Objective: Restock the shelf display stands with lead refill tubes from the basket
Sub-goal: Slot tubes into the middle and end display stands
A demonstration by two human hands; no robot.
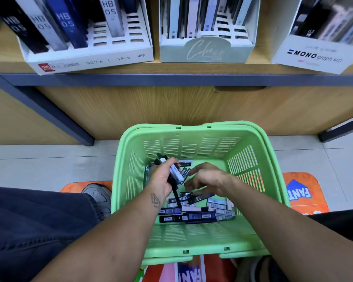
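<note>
Tubes (198, 210) lie loose on the near floor of the green basket (192, 239). Just above them the right hand (206, 179) hovers, fingers loosely curled, holding nothing. Left of it, the left hand (161, 180) grips a bundle of tubes (174, 171) — dark and white. Farther off, display stands (90, 58) sit on the shelf (181, 79).

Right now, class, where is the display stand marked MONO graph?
In the head view, the MONO graph stand sits on the wooden shelf at upper right, right of the pale green stand, above the green basket.
</note>
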